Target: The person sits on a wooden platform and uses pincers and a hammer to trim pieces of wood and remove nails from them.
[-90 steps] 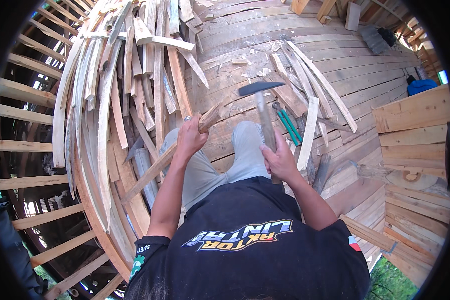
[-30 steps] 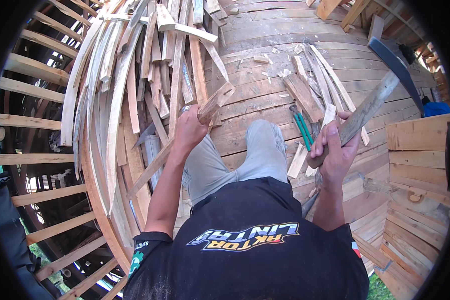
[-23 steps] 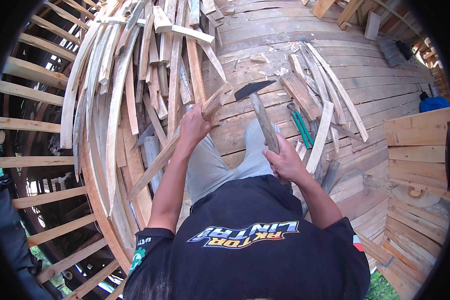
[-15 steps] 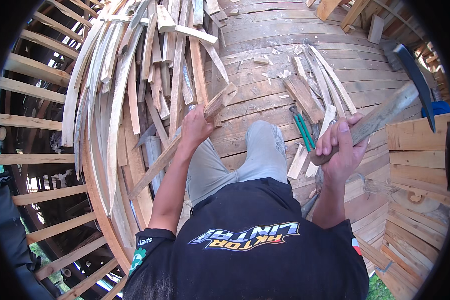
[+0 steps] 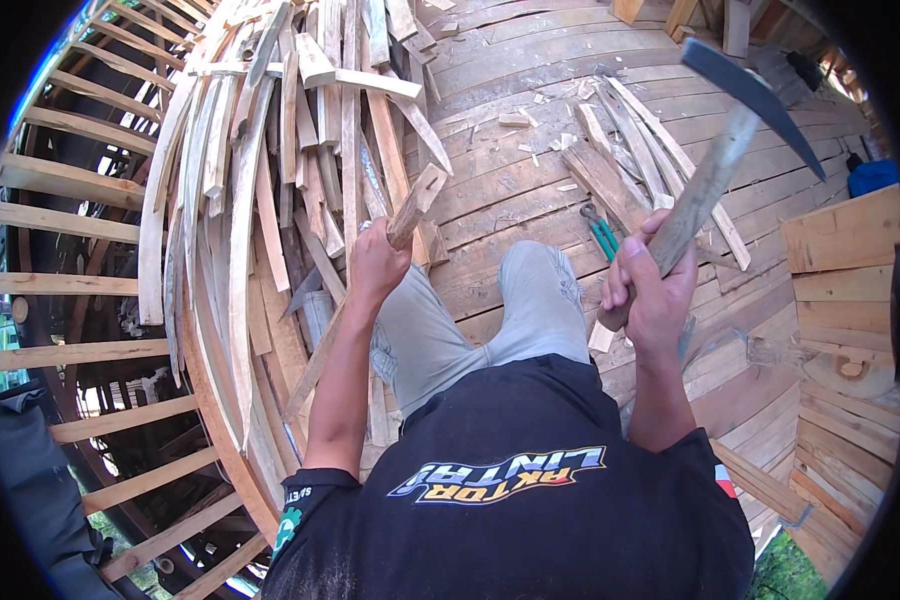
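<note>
In my left hand (image 5: 378, 262) is a long, narrow strip of wood (image 5: 419, 203), gripped near its far end. It slants down past my forearm toward the near left, beside my left leg. My right hand (image 5: 653, 290) is closed round the thick wooden handle of an adze (image 5: 708, 185), held up to the right of my knees. Its long dark metal head (image 5: 755, 105) is at the far end, apart from the wood strip. Green-handled pliers (image 5: 600, 232) lie on the planks beyond my right hand, partly hidden by it.
A large pile of wooden strips (image 5: 240, 200) covers the left side. More strips (image 5: 645, 150) lie on the plank floor (image 5: 500, 70) at the right, among wood chips. A slatted frame with gaps (image 5: 80, 287) borders the far left; a wooden box structure (image 5: 840, 240) stands right.
The adze has swung away from the right side toward the front, its handle now steeper. My left hand still grips the wood strip, with its far end tilted a little more upright.
</note>
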Tool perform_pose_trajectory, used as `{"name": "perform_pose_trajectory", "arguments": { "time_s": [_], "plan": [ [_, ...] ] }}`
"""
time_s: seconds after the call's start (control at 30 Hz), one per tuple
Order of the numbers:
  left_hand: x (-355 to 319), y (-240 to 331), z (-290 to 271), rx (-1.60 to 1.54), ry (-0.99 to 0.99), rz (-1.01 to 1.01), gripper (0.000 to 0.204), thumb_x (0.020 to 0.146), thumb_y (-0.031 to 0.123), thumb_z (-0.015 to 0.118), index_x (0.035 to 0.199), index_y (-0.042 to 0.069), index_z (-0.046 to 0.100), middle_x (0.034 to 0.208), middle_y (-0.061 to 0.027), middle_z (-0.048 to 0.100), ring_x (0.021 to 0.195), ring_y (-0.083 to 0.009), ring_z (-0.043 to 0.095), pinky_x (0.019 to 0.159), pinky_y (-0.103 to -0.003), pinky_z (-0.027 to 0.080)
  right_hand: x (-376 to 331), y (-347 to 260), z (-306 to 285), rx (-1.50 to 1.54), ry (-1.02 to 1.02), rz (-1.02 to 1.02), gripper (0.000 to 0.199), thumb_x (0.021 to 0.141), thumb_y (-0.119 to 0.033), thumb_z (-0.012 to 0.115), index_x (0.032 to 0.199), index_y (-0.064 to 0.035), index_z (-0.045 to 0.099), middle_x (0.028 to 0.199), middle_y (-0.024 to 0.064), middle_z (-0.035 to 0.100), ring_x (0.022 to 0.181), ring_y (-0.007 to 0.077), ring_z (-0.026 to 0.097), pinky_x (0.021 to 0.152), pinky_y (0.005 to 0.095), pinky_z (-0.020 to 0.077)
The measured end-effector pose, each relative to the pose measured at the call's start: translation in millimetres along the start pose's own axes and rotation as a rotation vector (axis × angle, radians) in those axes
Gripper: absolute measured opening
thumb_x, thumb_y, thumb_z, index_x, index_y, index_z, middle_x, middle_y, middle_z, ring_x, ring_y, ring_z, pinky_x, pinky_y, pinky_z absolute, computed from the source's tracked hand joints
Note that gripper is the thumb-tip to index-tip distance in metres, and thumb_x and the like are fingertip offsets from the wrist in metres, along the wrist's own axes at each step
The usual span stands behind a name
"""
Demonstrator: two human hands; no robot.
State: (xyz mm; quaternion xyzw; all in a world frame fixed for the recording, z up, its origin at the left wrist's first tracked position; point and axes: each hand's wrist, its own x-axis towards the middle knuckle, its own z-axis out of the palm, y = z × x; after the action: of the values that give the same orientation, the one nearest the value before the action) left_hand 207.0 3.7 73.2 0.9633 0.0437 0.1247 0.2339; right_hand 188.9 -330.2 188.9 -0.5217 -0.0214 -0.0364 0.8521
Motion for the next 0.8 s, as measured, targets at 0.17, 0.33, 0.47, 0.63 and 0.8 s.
{"name": "perform_pose_trajectory", "arguments": {
  "time_s": [0.17, 0.33, 0.47, 0.63, 0.8],
  "plan": [
    [-1, 6, 7, 0.010, -0.013, -0.029, 0.029, 0.080, 0.017, 0.070, 0.099, -0.003, 0.063, 0.082, -0.0253, 0.066, 0.081, -0.0438, 0.064, 0.073, -0.048, 0.050, 4, 49, 15, -0.029, -0.035, -0.012, 0.020, 0.094, -0.003, 0.053, 0.112, -0.0025, 0.045, 0.068, 0.0035, 0.051, 0.045, 0.0085, 0.049, 0.042, 0.0267, 0.0433],
    [-14, -19, 3, 0.089, -0.015, -0.026, 0.030, 0.078, 0.015, 0.068, 0.101, -0.002, 0.062, 0.085, -0.0263, 0.066, 0.082, -0.0435, 0.065, 0.074, -0.049, 0.051, -9, 69, -4, -0.490, -0.462, 0.677, 0.030, 0.091, -0.009, 0.059, 0.118, 0.0016, 0.051, 0.058, 0.0014, 0.050, 0.044, 0.0091, 0.050, 0.041, 0.0257, 0.0410],
    [-18, -9, -4, 0.126, 0.002, -0.060, 0.030, 0.076, 0.013, 0.067, 0.101, -0.002, 0.061, 0.083, -0.0255, 0.066, 0.081, -0.0430, 0.065, 0.074, -0.048, 0.051, 10, 30, 3, -0.232, -0.140, 0.187, 0.018, 0.096, -0.008, 0.057, 0.111, -0.0027, 0.048, 0.061, -0.0012, 0.047, 0.042, 0.0052, 0.043, 0.038, 0.0234, 0.0367],
    [-12, -9, 2, 0.080, 0.004, -0.024, 0.029, 0.076, 0.013, 0.068, 0.099, -0.002, 0.060, 0.083, -0.0257, 0.065, 0.081, -0.0432, 0.064, 0.073, -0.049, 0.051, 10, 40, 33, 0.081, 0.006, -0.181, 0.015, 0.097, -0.002, 0.052, 0.100, -0.0062, 0.039, 0.068, 0.0019, 0.049, 0.046, 0.0067, 0.046, 0.044, 0.0254, 0.0434],
    [-28, -14, 1, 0.110, -0.014, -0.054, 0.028, 0.074, 0.012, 0.068, 0.096, -0.001, 0.058, 0.082, -0.0251, 0.065, 0.079, -0.0442, 0.064, 0.071, -0.050, 0.050, -41, 109, 2, -0.545, -0.478, 0.560, 0.017, 0.091, -0.006, 0.060, 0.102, -0.0023, 0.049, 0.061, -0.0019, 0.050, 0.041, 0.0068, 0.049, 0.037, 0.0239, 0.0398]
  ]
}}
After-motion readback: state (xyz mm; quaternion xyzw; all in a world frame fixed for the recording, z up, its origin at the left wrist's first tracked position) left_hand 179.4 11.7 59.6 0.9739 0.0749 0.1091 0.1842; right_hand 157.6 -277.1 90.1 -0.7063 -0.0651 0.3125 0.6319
